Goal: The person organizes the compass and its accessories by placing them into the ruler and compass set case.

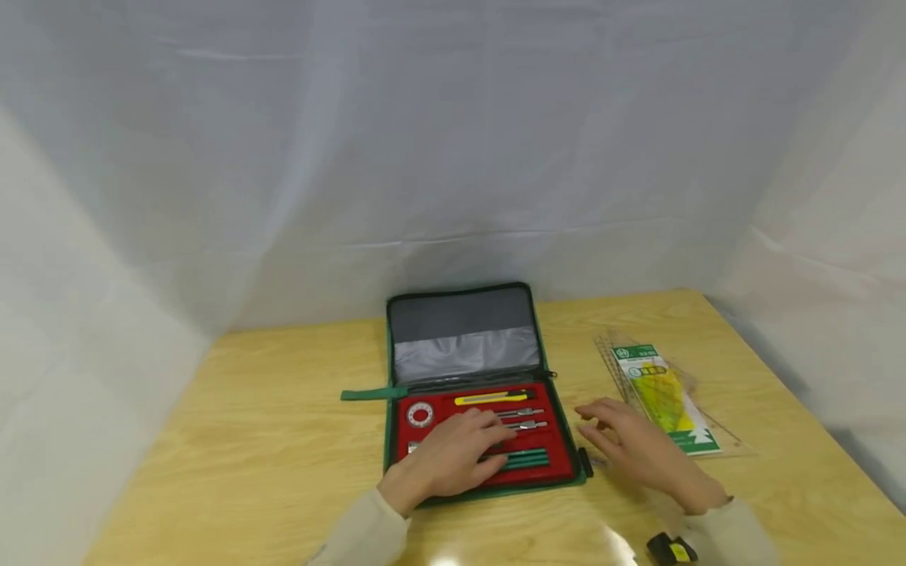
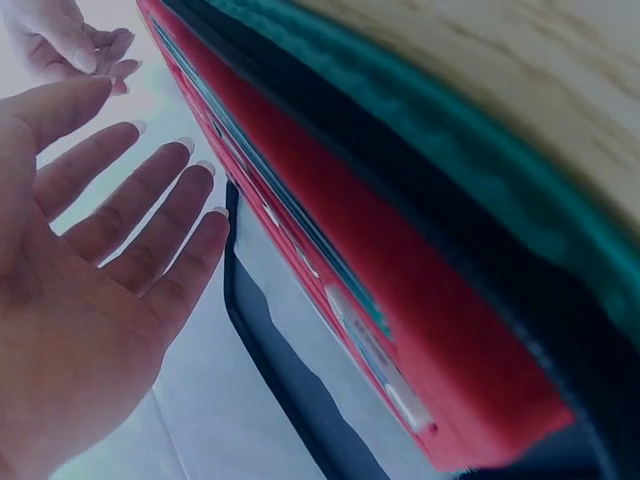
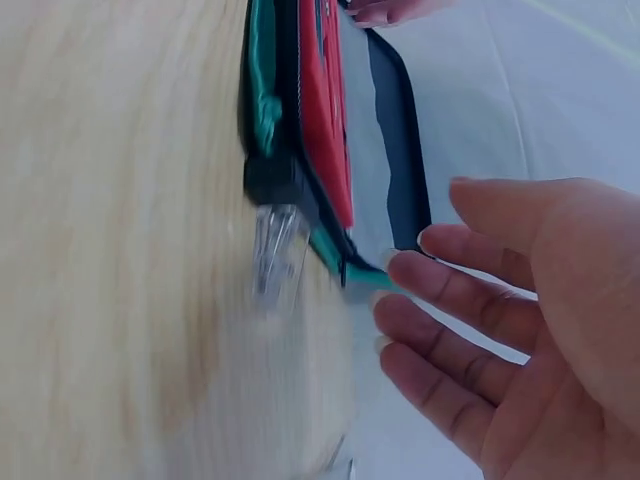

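Observation:
A zip-up drafting case (image 1: 462, 314) lies unfolded on the table. Its red tray (image 1: 562, 464) holds a yellow utility knife (image 1: 488, 398), a white ring (image 1: 410, 414), metal drawing instruments (image 1: 527, 425) and green pencils (image 1: 531, 457). My left hand (image 1: 456, 452) hovers palm down above the tray, fingers extended, covering part of it; the left wrist view shows nothing in the palm. To the case's right is my right hand (image 1: 633, 444), holding nothing, fingers loosely bent. Beside the case's near right corner lies a clear container (image 3: 275, 255) with a black end (image 3: 272, 180).
Transparent set squares (image 1: 612, 362) and a green-and-yellow packet (image 1: 661, 393) lie right of the case. A small black object with a yellow label (image 1: 671, 550) sits by my right sleeve. White sheeting (image 1: 453, 157) hangs behind the wooden table (image 1: 269, 440).

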Demonstrator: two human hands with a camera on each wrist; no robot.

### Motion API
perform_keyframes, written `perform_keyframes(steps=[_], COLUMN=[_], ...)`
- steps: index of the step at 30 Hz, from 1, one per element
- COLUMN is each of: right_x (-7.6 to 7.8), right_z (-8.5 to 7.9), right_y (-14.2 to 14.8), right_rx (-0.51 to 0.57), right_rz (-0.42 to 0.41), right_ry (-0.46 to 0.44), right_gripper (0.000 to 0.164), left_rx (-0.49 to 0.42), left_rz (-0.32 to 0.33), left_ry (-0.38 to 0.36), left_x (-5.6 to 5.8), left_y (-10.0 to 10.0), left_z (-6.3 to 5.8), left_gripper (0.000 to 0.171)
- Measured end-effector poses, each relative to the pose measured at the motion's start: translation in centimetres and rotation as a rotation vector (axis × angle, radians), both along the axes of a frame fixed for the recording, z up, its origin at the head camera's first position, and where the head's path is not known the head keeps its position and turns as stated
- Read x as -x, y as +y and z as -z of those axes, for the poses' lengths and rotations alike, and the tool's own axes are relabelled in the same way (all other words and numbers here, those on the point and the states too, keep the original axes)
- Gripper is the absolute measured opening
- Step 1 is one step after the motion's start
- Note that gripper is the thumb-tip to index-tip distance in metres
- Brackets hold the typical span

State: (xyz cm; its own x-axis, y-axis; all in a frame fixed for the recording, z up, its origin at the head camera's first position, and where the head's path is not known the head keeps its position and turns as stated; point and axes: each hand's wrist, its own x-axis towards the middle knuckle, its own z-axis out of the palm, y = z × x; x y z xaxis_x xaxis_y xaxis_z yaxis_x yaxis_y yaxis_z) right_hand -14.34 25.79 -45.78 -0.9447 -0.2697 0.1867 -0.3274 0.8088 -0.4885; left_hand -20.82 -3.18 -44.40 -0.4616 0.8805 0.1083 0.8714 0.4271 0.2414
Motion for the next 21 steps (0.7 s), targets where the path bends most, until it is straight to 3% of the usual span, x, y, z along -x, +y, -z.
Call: perform_keyframes(steps=[14,21], right_x=[-0.9,-1.3], right_z=[0.1,0.9], right_y=[0.7,0.2], right_rx=[0.012,-0.004], right_rz=[0.014,0.049], right_ry=[-0.182,-0.19], right_gripper=[0.017,0.011], left_rx=[-0.023,-0.018], left_rz=[0.043,0.043], left_ry=[0.003,-0.026], left_x=[-0.2,-0.2], left_y=[1.3,1.2], left_z=[0.0,0.2], left_gripper=[0.033,0.033])
